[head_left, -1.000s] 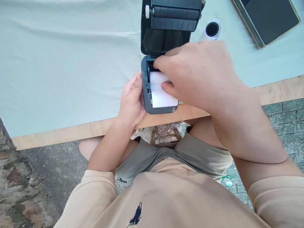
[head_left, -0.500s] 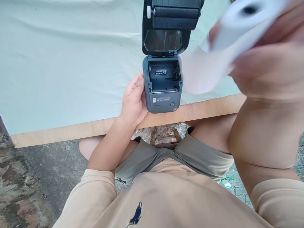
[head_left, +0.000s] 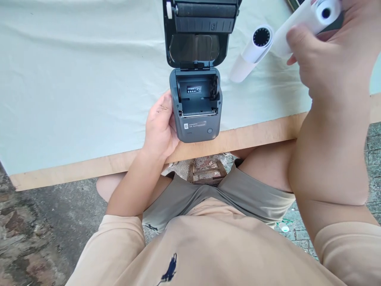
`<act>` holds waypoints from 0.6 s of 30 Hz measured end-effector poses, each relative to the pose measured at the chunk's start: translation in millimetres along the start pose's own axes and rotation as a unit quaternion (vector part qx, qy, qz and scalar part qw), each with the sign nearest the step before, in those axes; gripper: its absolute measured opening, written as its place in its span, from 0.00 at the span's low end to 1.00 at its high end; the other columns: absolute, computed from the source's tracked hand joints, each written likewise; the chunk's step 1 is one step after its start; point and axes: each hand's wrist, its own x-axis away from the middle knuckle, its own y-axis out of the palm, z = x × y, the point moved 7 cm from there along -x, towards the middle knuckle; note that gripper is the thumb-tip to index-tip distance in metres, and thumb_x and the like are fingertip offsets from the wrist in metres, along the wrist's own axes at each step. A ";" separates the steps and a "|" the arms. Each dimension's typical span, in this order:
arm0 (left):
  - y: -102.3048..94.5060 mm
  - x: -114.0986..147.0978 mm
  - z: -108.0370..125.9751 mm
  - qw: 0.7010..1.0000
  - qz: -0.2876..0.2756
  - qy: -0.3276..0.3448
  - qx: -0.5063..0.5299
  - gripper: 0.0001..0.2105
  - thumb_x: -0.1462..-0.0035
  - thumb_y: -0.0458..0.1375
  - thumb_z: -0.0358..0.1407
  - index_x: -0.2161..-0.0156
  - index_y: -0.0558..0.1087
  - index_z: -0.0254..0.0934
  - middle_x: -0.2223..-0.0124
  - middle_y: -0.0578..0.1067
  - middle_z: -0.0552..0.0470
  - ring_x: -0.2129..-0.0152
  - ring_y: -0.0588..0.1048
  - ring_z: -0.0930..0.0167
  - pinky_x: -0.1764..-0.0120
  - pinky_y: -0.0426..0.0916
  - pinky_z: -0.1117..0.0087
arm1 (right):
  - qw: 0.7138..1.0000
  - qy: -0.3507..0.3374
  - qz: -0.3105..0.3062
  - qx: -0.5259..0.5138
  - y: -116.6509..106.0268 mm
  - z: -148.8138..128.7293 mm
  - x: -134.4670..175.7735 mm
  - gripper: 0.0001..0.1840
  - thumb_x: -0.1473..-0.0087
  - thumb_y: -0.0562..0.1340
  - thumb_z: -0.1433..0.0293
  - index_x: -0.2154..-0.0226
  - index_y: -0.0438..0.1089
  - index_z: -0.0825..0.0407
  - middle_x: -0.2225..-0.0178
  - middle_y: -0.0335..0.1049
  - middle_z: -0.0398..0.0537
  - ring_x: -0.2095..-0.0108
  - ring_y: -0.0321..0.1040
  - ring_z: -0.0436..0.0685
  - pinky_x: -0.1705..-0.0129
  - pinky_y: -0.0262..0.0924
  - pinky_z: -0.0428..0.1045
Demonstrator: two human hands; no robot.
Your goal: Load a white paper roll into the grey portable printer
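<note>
White and smooth, a cylindrical roll of paper with a small dark core hole [head_left: 309, 18] sits clamped in the right hand [head_left: 330, 67], fingers curled around it, raised up and to the right of the dark grey plastic label printer [head_left: 195, 105]. The left hand [head_left: 160, 127] presses against the printer's left wall, thumb along the edge and fingers wrapped under, holding it.

The printer is a boxy, rounded-cornered case of matte plastic standing at the near edge of the table. Its hinged lid [head_left: 198, 31] is thrown back away from the person, showing a black rubber roller and a glossy inner panel. The open paper bay holds no roll; only a small printed sticker shows on its back wall.

Just right of the lid lies a second white paper roll with a black toothed hub [head_left: 253, 51], resting on the pale green cloth [head_left: 74, 79], which is lightly creased and covers the light wooden tabletop [head_left: 89, 167] behind the printer.
</note>
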 end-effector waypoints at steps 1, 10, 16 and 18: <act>0.3 0.1 0.0 1.000 0.001 -0.001 0.006 0.14 0.34 0.52 0.42 0.58 0.77 0.39 0.58 0.82 0.55 0.43 0.74 0.65 0.35 0.65 0.58 | 1.000 -0.003 -0.008 0.029 0.8 -3.7 -0.5 0.20 0.51 0.63 0.66 0.56 0.72 0.59 0.60 0.71 0.52 0.67 0.62 0.48 0.69 0.55 0.49; 3.4 1.6 2.0 1.000 0.007 -0.020 0.009 0.15 0.33 0.49 0.41 0.58 0.77 0.38 0.58 0.82 0.54 0.42 0.73 0.65 0.35 0.65 0.58 | 0.994 -0.103 0.044 -0.014 -6.5 -19.0 5.7 0.29 0.58 0.66 0.77 0.50 0.70 0.59 0.66 0.71 0.46 0.74 0.58 0.44 0.74 0.48 0.47; 2.8 1.5 0.3 1.000 -0.002 -0.022 -0.003 0.15 0.33 0.50 0.43 0.56 0.76 0.39 0.55 0.81 0.52 0.40 0.71 0.63 0.36 0.66 0.55 | 0.998 -0.062 0.001 0.027 -3.5 -19.3 6.8 0.36 0.62 0.68 0.75 0.47 0.66 0.60 0.60 0.70 0.50 0.68 0.64 0.50 0.71 0.51 0.49; 3.4 1.7 0.2 1.000 -0.009 -0.022 0.000 0.15 0.34 0.50 0.45 0.55 0.75 0.38 0.52 0.80 0.51 0.42 0.73 0.62 0.37 0.68 0.54 | 0.996 -0.087 0.006 0.031 -5.7 -19.2 7.0 0.37 0.62 0.68 0.75 0.46 0.65 0.60 0.54 0.69 0.53 0.57 0.68 0.57 0.65 0.54 0.50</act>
